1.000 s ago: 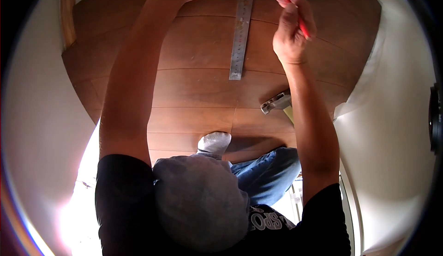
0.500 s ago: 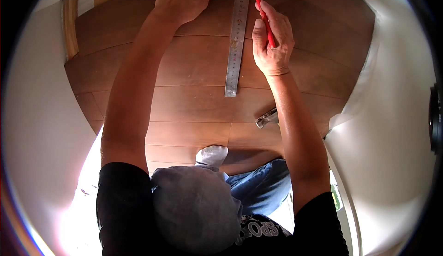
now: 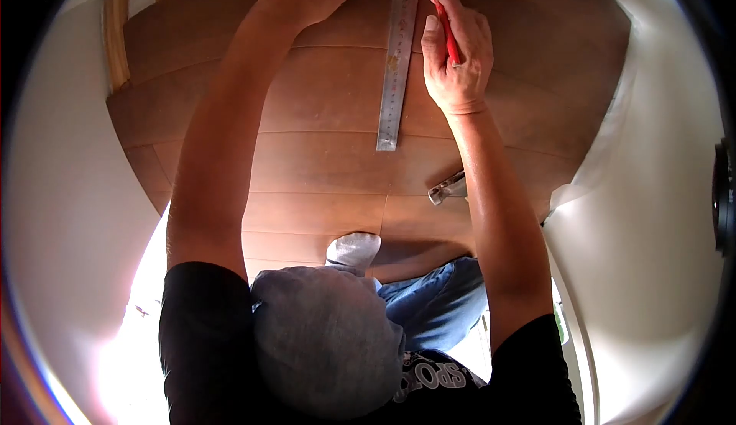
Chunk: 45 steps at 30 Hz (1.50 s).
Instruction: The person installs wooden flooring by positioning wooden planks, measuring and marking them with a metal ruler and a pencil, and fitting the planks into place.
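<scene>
Where a ruler [image 3: 396,65] lies, the right grip [image 3: 468,63] encloses a pencil [image 3: 446,23].

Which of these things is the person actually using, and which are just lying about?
Seemingly in use:
red pencil, held in the right hand
metal ruler, lying between the two hands
wooden floorboards, under the ruler

Seemingly just lying about:
hammer-like tool, partly hidden by the right forearm, with neither hand on it
</scene>
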Motion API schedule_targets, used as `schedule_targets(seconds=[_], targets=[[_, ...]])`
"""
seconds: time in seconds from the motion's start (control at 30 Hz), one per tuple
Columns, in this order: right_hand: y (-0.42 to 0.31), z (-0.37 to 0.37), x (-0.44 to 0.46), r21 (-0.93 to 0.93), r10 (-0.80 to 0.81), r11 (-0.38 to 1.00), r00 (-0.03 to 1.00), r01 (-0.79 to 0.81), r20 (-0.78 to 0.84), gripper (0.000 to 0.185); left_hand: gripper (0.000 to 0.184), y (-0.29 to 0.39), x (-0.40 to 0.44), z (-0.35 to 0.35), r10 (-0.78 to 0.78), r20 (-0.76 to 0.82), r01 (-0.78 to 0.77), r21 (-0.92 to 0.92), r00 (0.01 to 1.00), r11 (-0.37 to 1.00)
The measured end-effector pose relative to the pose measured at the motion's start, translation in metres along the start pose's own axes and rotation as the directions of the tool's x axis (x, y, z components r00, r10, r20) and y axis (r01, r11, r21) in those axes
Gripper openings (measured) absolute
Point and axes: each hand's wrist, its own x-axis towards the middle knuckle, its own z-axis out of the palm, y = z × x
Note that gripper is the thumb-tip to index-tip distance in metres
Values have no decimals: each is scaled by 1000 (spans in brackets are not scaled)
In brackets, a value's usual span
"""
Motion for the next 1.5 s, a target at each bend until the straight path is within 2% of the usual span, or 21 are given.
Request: schedule_targets(seconds=[0.23, 0.4, 0.8, 1.03, 1.1, 1.13, 1.2, 1.23, 1.3, 1.33, 1.37, 1.43, 1.5], targets=[[-2, -1, 1, -14, -22, 1000, 1000, 22, 6, 36, 35, -1, 1, -1, 1, 10, 0, -60, 1000, 998], [-4, -5, 0, 24, 29, 999, 999, -30, 40, 35, 35, -1, 3, 0, -11, 20, 12, -27, 1000, 1000], [-2, -1, 2, -14, -48, 999, 999, 48, -5, 36, 35, 2, 3, 0, -20, 20, 20, -13, 1000, 1000], [-3, -2, 1, -57, -22, 998, 1000, 23, 8, 34, 34, 2, 4, -2, 2, 3, -2, -28, 1000, 1000], [2, -7, -6, 81, -19, 997, 999, 17, 26, 33, 34, 2, 4, -2, 6, 5, -6, -39, 1000, 999], [4, -12, -12, 78, -17, 997, 1000, 15, 24, 33, 34, 2, 4, -3, 9, 6, -9, -51, 1000, 999], [1, -30, -27, 288, 89, 956, 993, -62, -80, 34, 34, 2, 5, -2, 4, 13, -4, -43, 1000, 999], [-7, -53, -36, 269, 164, 952, 986, -148, -37, 42, 34, 1, 6, -1, -10, 21, 10, -31, 1000, 999], [-3, -106, -61, 54, 234, 971, 972, -235, 22, 45, 33, 1, 3, 0, -29, -12, 29, -56, 999, 998], [7, -133, -76, 15, 241, 970, 969, -242, 51, 37, 32, 0, 2, 2, -46, -44, 43, -79, 998, 996], [21, -163, -97, -152, 248, 961, 963, -232, 102, 40, 32, -4, 0, 3, -47, -48, 43, -79, 998, 996], [48, -204, -135, -275, 292, 925, 953, -261, 79, 48, 34, -16, -3, 3, 20, -231, -46, -108, 973, 993], [71, -232, -183, -383, 311, 889, 944, -249, 108, 57, 36, -18, -5, -2, 2, -249, -34, -124, 969, 992]])
